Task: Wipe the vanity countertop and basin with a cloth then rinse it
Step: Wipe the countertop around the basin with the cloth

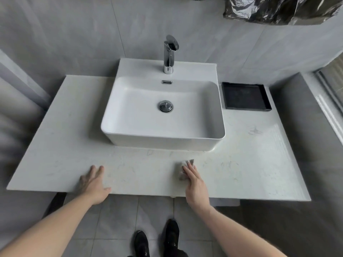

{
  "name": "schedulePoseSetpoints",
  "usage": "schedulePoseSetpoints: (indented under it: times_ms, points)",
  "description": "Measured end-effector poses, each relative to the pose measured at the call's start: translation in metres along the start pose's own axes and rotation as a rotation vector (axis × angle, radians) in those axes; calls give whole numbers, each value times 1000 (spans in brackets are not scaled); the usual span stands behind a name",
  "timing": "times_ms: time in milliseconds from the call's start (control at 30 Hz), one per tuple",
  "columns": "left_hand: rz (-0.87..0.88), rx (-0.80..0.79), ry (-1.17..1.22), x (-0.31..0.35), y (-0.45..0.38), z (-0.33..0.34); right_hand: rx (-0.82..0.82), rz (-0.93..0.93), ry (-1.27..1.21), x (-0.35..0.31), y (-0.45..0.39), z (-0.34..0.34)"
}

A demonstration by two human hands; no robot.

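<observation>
A white marbled vanity countertop [61, 138] carries a white rectangular basin [163, 112] with a chrome drain plug in its middle. A small pale grey cloth [181, 168] lies on the front strip of the countertop, just ahead of the basin's right half. My right hand [194, 182] presses flat on the cloth with straight fingers. My left hand [92, 184] rests flat on the countertop's front edge, left of centre, fingers spread and holding nothing. A chrome tap [169, 54] stands behind the basin; no water runs from it.
A shallow black tray [246, 96] sits on the countertop at the back right beside the basin. Grey tiled walls close in behind and at both sides. A crumpled dark plastic bag [278, 10] hangs at the top right. My black shoes stand on the tiled floor below.
</observation>
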State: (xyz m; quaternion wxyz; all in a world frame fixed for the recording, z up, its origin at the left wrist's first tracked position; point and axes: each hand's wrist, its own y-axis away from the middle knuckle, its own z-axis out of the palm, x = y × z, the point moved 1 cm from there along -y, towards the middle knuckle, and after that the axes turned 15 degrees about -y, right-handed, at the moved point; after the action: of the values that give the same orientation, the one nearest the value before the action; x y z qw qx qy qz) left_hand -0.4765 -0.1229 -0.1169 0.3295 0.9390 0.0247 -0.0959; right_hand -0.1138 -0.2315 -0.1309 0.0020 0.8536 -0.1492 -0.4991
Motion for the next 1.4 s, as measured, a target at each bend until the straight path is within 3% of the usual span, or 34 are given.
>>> schedulePoseSetpoints:
  times_ms: [133, 233, 333, 400, 533, 700, 800, 967, 1167, 1267, 1400]
  points:
    - [15, -40, 26, -3, 2, -1, 191, 96, 74, 31, -27, -81]
    - [0, -28, 40, 0, 1, 2, 133, 187, 210, 61, -45, -119]
    - [-2, -20, 29, 0, -1, 5, 40, 405, 356, 76, -45, -115]
    - [2, -7, 12, -1, -2, 7, 71, 427, 350, 71, -41, -93]
    - [5, 3, 19, -2, -3, 7, 37, 265, 319, 32, -34, -9]
    - [43, 24, 18, -9, -5, 5, -262, -21, 275, -44, -16, 114]
    - [113, 27, 1, -26, -8, 5, -378, -109, 326, -71, -5, 153]
    - [285, 42, 52, -78, -24, -13, -208, -25, 326, -59, -8, 114]
    - [135, 120, 76, -166, -44, -23, -24, 183, 550, -15, -20, 38]
    - [71, 53, 55, -203, -60, -12, -38, 271, 489, -17, -19, 54]
    - [93, 42, 49, -215, -73, 10, 48, 301, 382, -49, -5, 142]
